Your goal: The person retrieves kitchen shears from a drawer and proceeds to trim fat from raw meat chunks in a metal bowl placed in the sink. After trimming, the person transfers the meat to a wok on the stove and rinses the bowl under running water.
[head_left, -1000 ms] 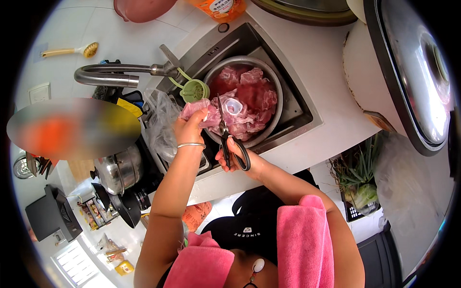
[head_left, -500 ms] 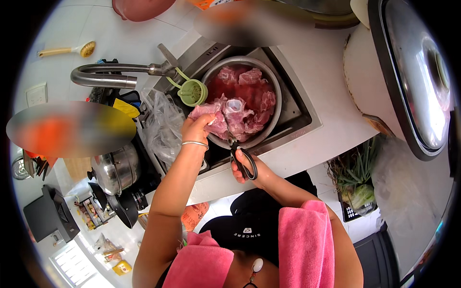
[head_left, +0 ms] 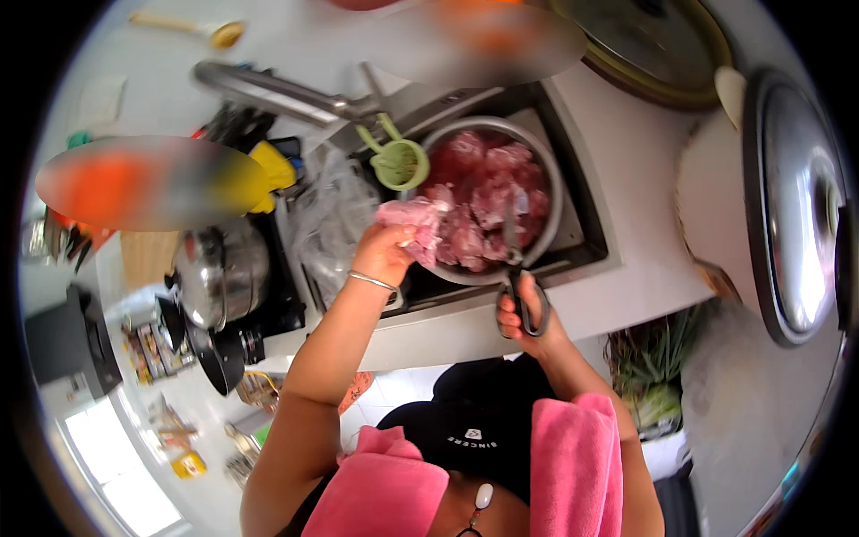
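My left hand (head_left: pixel 386 254) grips a piece of raw meat (head_left: pixel 416 222) over the left rim of a round metal bowl (head_left: pixel 556 208). In my right hand (head_left: pixel 530 315) is a pair of kitchen scissors (head_left: pixel 510 302) with dark handles, fingers wrapped round the loops. Its blades point into the bowl, over more chunks of raw meat (head_left: pixel 479 237) lying in reddish liquid. The bowl stands in a steel sink (head_left: pixel 601 251). A green strainer cup (head_left: pixel 399 165) hangs at the bowl's upper left. Blades and held meat are apart.
A curved faucet (head_left: pixel 268 89) reaches over the left of the sink. Crumpled clear plastic bags (head_left: pixel 335 219) lie beside the bowl. A steel pot (head_left: pixel 221 277) stands farther left, a large lidded cooker (head_left: pixel 729 197) at the right. Leafy vegetables (head_left: pixel 658 358) sit below the counter.
The scissors have moved right, away from the held meat, and now point at the bowl's right part. The held piece has separated from the meat in the bowl. My view has shifted.
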`<act>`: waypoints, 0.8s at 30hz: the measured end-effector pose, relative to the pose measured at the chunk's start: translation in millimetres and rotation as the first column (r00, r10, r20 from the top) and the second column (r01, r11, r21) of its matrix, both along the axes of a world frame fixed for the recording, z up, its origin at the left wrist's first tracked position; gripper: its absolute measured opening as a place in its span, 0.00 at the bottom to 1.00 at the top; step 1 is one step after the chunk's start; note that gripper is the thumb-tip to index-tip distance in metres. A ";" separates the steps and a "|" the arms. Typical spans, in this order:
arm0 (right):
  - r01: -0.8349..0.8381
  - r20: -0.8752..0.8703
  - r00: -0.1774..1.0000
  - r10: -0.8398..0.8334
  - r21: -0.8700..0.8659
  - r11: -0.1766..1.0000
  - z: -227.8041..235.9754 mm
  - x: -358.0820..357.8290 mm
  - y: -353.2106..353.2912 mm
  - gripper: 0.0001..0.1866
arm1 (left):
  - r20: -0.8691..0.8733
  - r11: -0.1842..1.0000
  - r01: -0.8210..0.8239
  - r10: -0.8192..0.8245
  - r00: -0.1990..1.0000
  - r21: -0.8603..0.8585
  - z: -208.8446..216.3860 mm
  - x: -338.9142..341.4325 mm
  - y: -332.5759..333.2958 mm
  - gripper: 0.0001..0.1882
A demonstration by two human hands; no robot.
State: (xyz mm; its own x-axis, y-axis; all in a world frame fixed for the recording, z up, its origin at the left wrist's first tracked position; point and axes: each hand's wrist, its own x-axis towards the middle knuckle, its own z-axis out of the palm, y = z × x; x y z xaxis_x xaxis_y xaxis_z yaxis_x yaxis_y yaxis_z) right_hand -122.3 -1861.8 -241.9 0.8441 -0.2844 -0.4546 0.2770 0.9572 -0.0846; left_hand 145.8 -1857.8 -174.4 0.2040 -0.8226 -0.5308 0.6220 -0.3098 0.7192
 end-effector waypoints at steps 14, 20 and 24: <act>0.245 -0.261 0.921 -0.288 -0.184 0.952 30.9 14.4 -3.2 0.22 | 0.342 0.824 -0.270 0.473 0.812 -0.498 202.1 162.1 262.8 0.23; 0.155 -0.328 0.925 -0.194 -0.141 0.978 78.5 69.4 27.9 0.22 | 0.307 0.217 -0.910 0.946 0.107 -0.353 216.9 296.8 476.3 0.18; 0.219 -0.214 0.948 -0.237 -0.107 0.970 45.2 69.5 19.4 0.19 | 0.330 0.164 -0.961 0.940 0.084 -0.223 230.6 365.7 501.1 0.11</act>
State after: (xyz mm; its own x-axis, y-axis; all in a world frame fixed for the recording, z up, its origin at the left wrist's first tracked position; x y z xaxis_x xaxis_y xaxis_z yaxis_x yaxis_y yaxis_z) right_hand -52.7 -1842.4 -196.6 0.6316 -0.5011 -0.5916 0.4520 0.8579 -0.2442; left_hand 511.5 -1356.6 56.2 0.9475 0.2152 -0.2365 0.1604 0.3198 0.9338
